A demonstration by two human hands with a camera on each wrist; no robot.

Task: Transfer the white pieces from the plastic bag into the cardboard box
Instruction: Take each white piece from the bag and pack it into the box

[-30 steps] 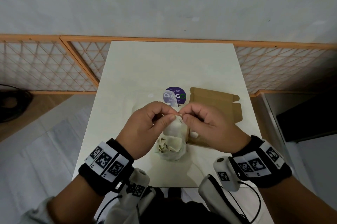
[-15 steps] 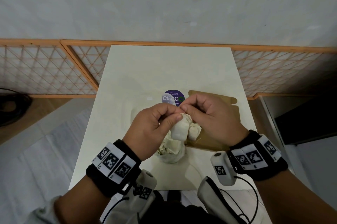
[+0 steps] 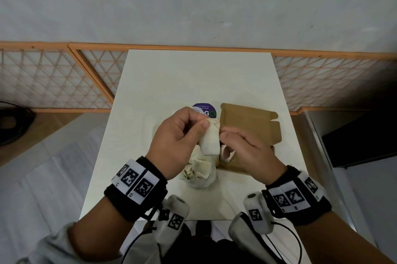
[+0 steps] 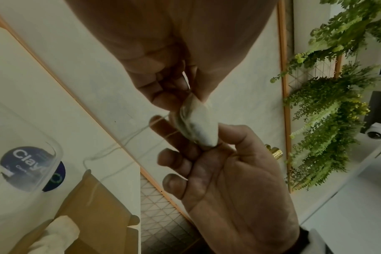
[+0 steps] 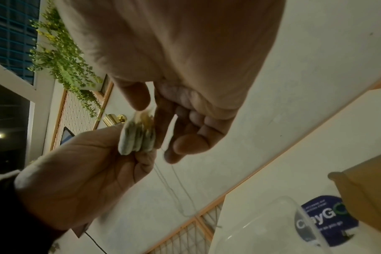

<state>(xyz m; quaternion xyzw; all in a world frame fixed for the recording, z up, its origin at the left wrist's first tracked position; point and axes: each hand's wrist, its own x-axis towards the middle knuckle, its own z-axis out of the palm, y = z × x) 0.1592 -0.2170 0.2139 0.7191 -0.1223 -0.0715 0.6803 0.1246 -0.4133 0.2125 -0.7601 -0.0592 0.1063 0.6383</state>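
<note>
Pale counter [image 3: 193,74] runs up to a grey wall w/ an orange-framed lattice screen [image 3: 53,78] on both sides; hanging green plants [image 4: 328,106] show in the wrist views. Left hand [image 3: 178,137] grips a stack of white pieces [image 3: 211,137] between thumb and curled fingers, held up over the counter. Right hand [image 3: 247,152] is on the same stack from the other side, its thumb [image 4: 233,134] and index finger pinching the stack's lower end, other fingers loosely curled. Thin threads [image 4: 120,147] trail down from the pieces. Plastic bag [image 3: 199,175] sits on the counter right under the hands, more pieces inside, partly hidden by the left wrist. Cardboard box [image 3: 249,121] lies open just right of the bag, flaps spread; the right hand covers its near part, and one white piece [image 4: 59,233] shows in it. Round purple sticker [image 3: 207,110] sits beyond the hands, beside the box's far-left corner, half blocked by the left hand. Clear plastic edge [image 5: 305,221] overlaps the sticker.
</note>
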